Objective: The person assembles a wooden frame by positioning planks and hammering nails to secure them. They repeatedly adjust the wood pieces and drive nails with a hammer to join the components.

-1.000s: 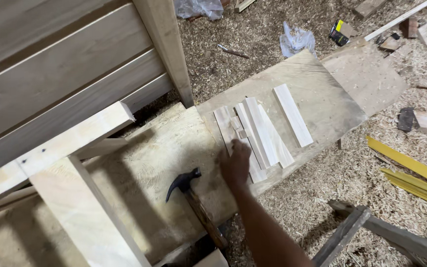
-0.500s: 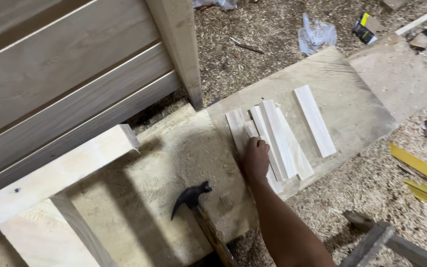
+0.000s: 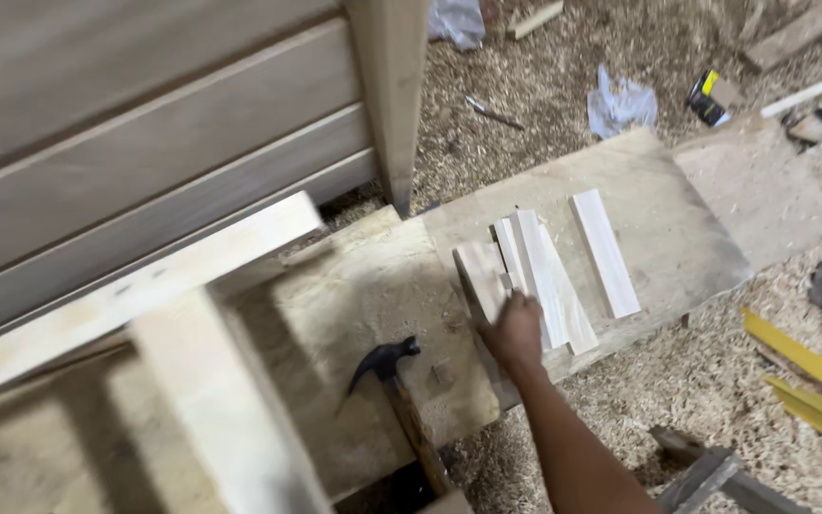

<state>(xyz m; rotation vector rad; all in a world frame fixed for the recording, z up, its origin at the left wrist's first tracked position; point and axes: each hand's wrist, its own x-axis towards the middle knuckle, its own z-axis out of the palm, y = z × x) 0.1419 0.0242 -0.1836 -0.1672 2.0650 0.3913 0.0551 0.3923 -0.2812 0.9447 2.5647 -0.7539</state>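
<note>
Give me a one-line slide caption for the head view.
A right hand rests on pale wood strips on a plank, claw hammer lying alongside.

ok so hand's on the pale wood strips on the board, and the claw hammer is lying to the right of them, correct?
Not quite. In the head view the hand is at the wood strips on the board, but the claw hammer lies to their left, not their right.

Pale wooden slats (image 3: pixel 537 276) flat on board (image 3: pixel 677 219)
</note>
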